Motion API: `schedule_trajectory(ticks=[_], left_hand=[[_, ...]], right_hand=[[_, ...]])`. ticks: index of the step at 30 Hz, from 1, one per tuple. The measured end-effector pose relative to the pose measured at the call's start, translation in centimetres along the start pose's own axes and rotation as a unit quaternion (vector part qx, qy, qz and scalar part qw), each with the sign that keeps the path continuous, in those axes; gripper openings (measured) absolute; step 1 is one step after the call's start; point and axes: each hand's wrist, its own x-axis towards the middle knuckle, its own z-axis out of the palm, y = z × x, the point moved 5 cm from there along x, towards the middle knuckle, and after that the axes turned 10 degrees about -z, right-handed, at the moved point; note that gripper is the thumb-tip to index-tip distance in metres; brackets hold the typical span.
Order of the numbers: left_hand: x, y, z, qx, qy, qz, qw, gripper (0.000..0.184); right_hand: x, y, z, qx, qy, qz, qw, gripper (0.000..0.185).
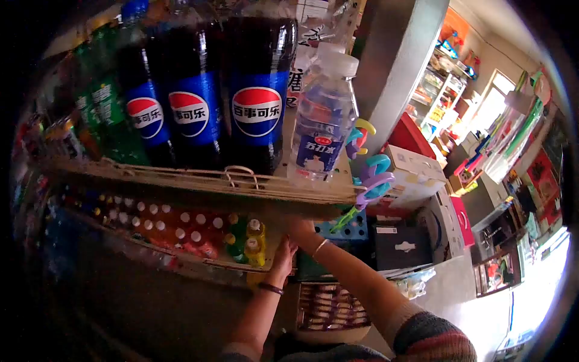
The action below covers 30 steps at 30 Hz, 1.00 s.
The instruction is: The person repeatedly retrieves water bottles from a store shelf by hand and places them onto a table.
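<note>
My left hand [283, 258], with a dark bracelet at the wrist, reaches to the right end of the lower shelf, just beside yellow drink bottles [255, 244]. Right next to it is my right hand [300, 230], a light bangle on its wrist, partly covered by the upper shelf's edge [289, 190]. The two hands are close together, and shadow hides most of their fingers. I cannot make out anything held in them. Green bottles [236, 232] stand left of the yellow ones.
Large cola bottles [257, 108] and a clear water bottle [324, 120] stand on the upper shelf. Colourful plastic rings [375, 178] hang at its end. A black box [402, 246] lies right; a carton of packets [332, 306] sits below. A metal pillar [401, 66] rises behind.
</note>
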Motion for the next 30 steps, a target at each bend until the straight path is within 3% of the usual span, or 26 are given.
schedule_trajectory(ticks=[5, 9, 10, 13, 14, 16, 18, 21, 25, 26, 28, 30], left_hand=[[3.9, -0.7, -1.0, -0.069, -0.035, -0.019, 0.997, 0.048], [6.6, -2.6, -4.8, -0.083, 0.005, -0.059, 0.995, 0.049], [6.6, -2.5, -5.2, -0.067, -0.01, -0.033, 0.997, 0.048], [6.1, -3.1, -6.1, -0.057, -0.027, 0.017, 0.998, 0.042], [5.9, -3.7, -6.4, -0.077, -0.011, 0.01, 0.997, 0.041], [5.0, -4.9, -7.2, -0.086, -0.012, 0.032, 0.996, 0.043], [3.4, -6.3, -7.7, -0.069, -0.045, 0.09, 0.993, 0.046], [-2.3, -4.3, -3.9, -0.014, 0.004, 0.103, 0.995, 0.051], [-8.7, -5.5, 0.0, 0.132, 0.09, 0.141, 0.977, 0.058], [-9.9, -6.3, 0.9, 0.122, 0.057, 0.116, 0.984, 0.059], [-11.4, -9.0, 1.2, 0.166, 0.082, 0.119, 0.975, 0.046], [-12.5, -11.4, 3.0, 0.187, 0.076, 0.115, 0.973, 0.047]], right_hand=[[0.8, 3.7, 4.6, 0.069, 0.025, -0.031, 0.997, 0.034], [1.7, 5.1, 11.9, 0.016, 0.156, -0.161, 0.974, 0.027], [2.1, 5.0, 13.7, -0.006, 0.182, -0.187, 0.965, 0.025], [-0.3, 0.0, 6.5, 0.142, -0.035, 0.002, 0.989, 0.019], [-1.2, -1.7, 4.8, 0.091, -0.062, -0.04, 0.993, 0.018], [-2.4, -2.4, 3.9, -0.002, -0.033, -0.107, 0.994, 0.023], [-4.6, -2.8, 3.6, -0.089, 0.078, -0.157, 0.98, 0.034], [-8.3, -3.5, 2.5, -0.014, 0.104, -0.132, 0.986, 0.035], [-15.9, -4.6, -0.7, 0.085, 0.161, -0.185, 0.966, 0.042], [-18.0, -4.2, -1.9, 0.122, 0.149, -0.164, 0.967, 0.044], [-22.3, -3.1, -4.3, 0.198, 0.127, -0.12, 0.965, 0.049], [-26.8, -2.1, -5.5, 0.228, 0.208, -0.155, 0.939, 0.048]])
